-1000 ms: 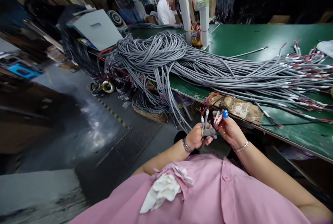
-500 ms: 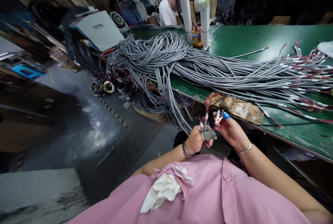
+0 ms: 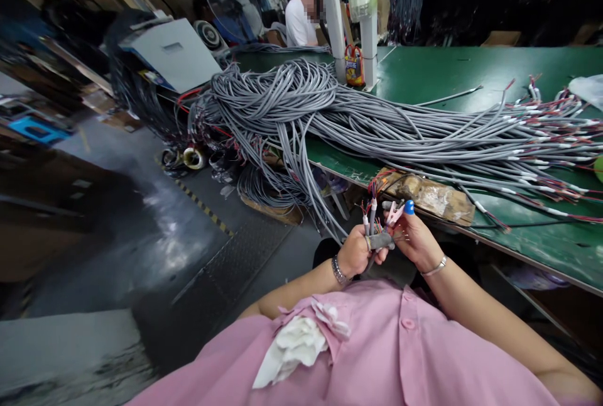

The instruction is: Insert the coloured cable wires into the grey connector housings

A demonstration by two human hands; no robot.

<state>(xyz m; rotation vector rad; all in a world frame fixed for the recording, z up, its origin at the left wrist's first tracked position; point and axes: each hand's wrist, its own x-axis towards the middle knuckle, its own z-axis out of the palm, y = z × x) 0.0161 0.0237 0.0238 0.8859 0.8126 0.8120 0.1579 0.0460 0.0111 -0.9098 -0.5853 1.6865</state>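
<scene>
Grey cables (image 3: 373,214) stand upright in my left hand (image 3: 354,256), whose fingers are closed round them close to my body. Their stripped ends show white sleeves and thin coloured wires. A grey wrap (image 3: 379,241) covers my left thumb. My right hand (image 3: 417,241), just beside the left, pinches a small pale pink clip (image 3: 394,212) at the wires. A blue cap (image 3: 409,207) sits on my right thumb. Thin wire ends poke out between the two hands. Whether the clip's jaws grip a wire is too small to tell.
On the green table (image 3: 438,66) lies a big bundle of grey cables (image 3: 277,92), with bared ends to the right. A taped brown block (image 3: 428,195) rests at the near edge. Beyond the white posts (image 3: 331,16) sits another person (image 3: 299,22). A grey-white box (image 3: 176,54) stands at left.
My right hand has moved slightly left towards my left hand, and the clip has tilted. Thin wires now stick out beside the right fingers. The left hand keeps hold of the cables.
</scene>
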